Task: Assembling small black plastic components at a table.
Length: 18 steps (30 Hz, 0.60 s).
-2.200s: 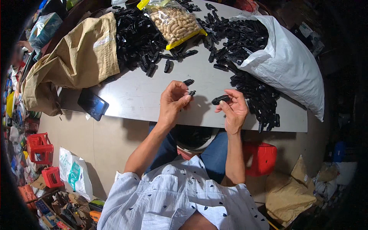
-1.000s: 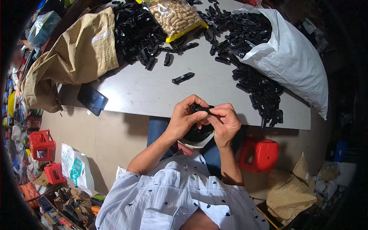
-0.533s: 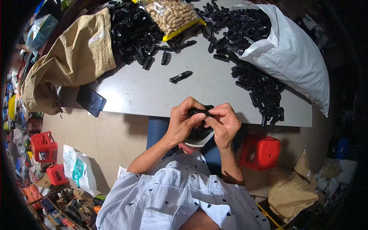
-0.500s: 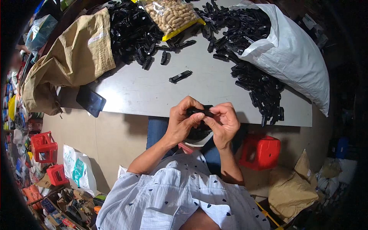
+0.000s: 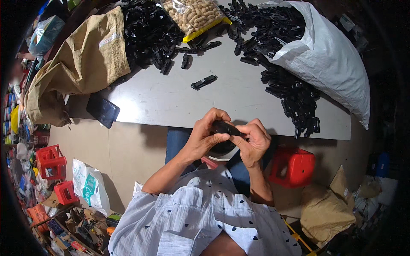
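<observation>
Just off the near table edge, my left hand (image 5: 208,135) and my right hand (image 5: 253,140) both grip one black plastic part (image 5: 226,128). Fingers and thumbs cover much of it, so its exact kind is unclear. Below my hands, on my lap, is a pale-rimmed container (image 5: 223,156) with dark contents, partly hidden. A single elongated black piece (image 5: 204,82) lies on the table in front of me. Heaps of similar black parts lie at the far left (image 5: 149,36) and the right (image 5: 294,96).
A brown woven sack (image 5: 83,55) and a phone (image 5: 102,111) are on the table's left. A white sack (image 5: 329,64) slopes along the right. At the back rests a bag of peanuts (image 5: 197,17). Red stools (image 5: 294,166) stand on the floor on both sides.
Still in both hands, the black part has been turned and now tilts down toward my right hand. My hands have dropped slightly. The view has shifted a little.
</observation>
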{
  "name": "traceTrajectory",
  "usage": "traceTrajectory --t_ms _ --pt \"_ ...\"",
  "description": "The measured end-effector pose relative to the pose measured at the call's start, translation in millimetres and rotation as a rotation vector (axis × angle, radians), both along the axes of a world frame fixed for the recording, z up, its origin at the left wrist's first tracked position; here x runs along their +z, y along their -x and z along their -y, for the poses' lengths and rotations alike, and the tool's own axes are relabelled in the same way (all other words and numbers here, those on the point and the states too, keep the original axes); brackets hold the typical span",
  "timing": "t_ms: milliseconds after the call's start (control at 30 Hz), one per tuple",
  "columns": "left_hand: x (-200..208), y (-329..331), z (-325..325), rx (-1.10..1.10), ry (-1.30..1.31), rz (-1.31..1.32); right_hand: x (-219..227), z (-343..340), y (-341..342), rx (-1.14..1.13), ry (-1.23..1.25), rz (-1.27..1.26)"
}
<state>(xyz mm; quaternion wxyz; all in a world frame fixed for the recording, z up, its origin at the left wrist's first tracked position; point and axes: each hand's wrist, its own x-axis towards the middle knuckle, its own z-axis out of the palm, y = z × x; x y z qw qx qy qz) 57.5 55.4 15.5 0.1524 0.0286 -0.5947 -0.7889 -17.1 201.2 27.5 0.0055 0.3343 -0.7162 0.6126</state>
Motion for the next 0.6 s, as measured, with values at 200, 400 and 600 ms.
traceTrajectory --t_ms 200,400,600 --pt "17 7 39 0.130 0.774 0.061 -25 -20 -20 0.050 -0.206 -0.249" --pt "-3 57 80 0.549 1.311 0.226 -31 -23 0 0.040 -0.411 -0.527" --pt "-11 64 75 0.468 1.262 0.159 10 -12 101 -0.418 -0.663 -0.682"
